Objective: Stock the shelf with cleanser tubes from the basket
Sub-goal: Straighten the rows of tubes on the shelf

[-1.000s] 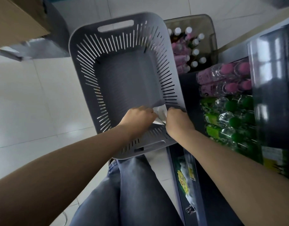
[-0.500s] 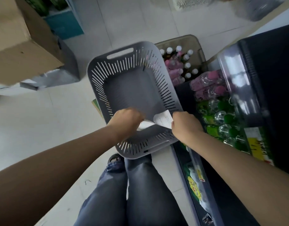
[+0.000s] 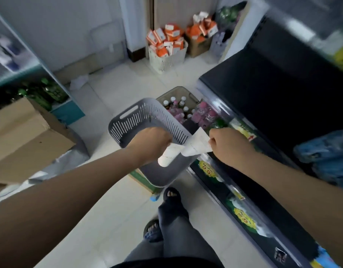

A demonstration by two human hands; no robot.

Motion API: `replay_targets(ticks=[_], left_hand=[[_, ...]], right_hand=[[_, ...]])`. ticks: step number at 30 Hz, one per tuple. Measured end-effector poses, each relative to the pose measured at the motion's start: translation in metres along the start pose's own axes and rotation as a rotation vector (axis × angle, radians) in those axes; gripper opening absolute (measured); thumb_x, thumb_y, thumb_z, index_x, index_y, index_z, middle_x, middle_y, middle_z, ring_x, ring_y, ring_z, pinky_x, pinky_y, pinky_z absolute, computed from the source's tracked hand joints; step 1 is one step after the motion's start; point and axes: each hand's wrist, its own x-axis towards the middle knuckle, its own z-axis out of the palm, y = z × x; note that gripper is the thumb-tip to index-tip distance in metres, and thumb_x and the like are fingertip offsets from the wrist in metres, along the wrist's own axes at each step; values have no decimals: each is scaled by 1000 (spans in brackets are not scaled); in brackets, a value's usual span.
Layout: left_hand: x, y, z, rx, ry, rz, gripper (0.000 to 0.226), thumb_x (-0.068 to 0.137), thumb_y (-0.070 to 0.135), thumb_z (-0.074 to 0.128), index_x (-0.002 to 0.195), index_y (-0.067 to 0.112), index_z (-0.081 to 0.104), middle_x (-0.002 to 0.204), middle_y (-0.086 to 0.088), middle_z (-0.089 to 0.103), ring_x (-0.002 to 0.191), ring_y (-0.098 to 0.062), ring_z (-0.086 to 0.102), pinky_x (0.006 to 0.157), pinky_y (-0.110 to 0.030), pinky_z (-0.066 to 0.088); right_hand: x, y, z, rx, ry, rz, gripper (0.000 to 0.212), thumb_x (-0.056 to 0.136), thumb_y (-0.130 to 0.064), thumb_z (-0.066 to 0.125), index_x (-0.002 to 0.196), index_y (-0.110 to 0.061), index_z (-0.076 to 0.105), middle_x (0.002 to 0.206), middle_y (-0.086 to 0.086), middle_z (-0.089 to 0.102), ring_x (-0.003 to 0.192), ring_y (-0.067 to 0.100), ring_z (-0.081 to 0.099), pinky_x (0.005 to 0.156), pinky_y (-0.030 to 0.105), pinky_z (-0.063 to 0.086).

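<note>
My left grip [image 3: 149, 144] clasps cleanser tube [image 3: 168, 156], cap toward six; right grip [image 3: 227, 147] pinches second tube [image 3: 197, 144]; shelf [image 3: 263, 105] at two o'clock, right nearer.

Shop: price-labelled shelf [image 3: 283, 97], bottled stock [image 3: 204, 114]

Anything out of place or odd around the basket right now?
A crumpled white scrap lies loose on the floor by the far wall. The gray basket shows no tubes inside; left hand grips one white tube, right hand another.
</note>
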Motion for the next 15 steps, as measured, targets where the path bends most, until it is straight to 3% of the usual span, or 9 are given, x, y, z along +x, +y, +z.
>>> replay_targets(ticks=[3,8,15], left_hand=[[-7,26,-32,41,20,101,22,95,22,46,97,15,67,96,-1,66,88,-23,63,78,-39,52],[-13,83,-75,84,63,264,21,93,22,51,104,16,69,103,-4,69,94,-24,62,80,-37,50],[-22,189,-121,115,83,488,19,92,22,52,101,18,69,101,3,68,92,-18,62,78,-35,51]], right_hand=[[-43,7,-29,25,81,62,16,97,-23,43,83,-16,47,76,1,52,71,19,53,59,31,41],[-119,28,-71,80,186,195,19,97,-25,42,93,-13,56,82,5,58,72,22,58,59,30,41],[-224,72,-110,92,306,367,19,97,-23,40,88,-14,54,84,4,60,73,22,55,60,33,43]])
